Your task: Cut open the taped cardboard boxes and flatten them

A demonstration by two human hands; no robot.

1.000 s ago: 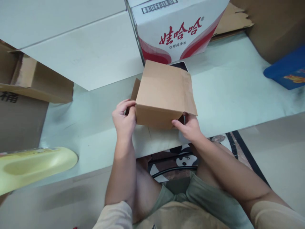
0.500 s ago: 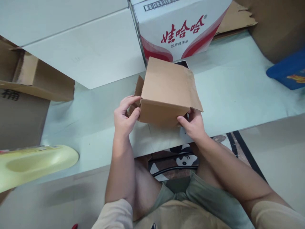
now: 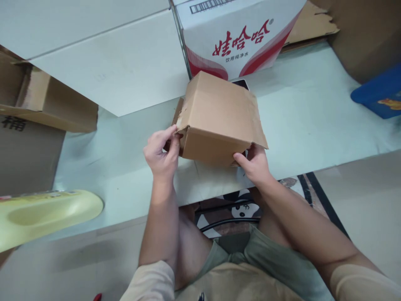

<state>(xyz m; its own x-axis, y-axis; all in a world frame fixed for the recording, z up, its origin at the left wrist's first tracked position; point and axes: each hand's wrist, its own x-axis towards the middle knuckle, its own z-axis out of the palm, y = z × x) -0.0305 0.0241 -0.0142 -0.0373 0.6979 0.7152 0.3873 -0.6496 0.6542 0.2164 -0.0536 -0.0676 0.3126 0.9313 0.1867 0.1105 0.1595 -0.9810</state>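
Note:
A brown cardboard box (image 3: 224,106) is held above the pale green table, tilted, with flaps sticking out at its left and right ends. My left hand (image 3: 163,150) pinches a torn-edged flap at the left end between thumb and fingers. At the lower right corner my right hand (image 3: 255,163) grips the box, thumb on the front face and the other fingers tucked out of sight under the right flap. What the box contains, if anything, is hidden. Behind it a dark flat object with a pale rim (image 3: 241,84) pokes out, mostly covered.
A white and red water carton (image 3: 241,46) stands behind, beside a large white box (image 3: 109,71). Brown cartons (image 3: 69,100) and a yellow plastic item (image 3: 56,213) are at left. A blue container (image 3: 379,92) sits at right on the table (image 3: 313,125).
The left flap has swung out from the box's left edge, with my left hand now pinching it a little farther left. My right hand keeps its place.

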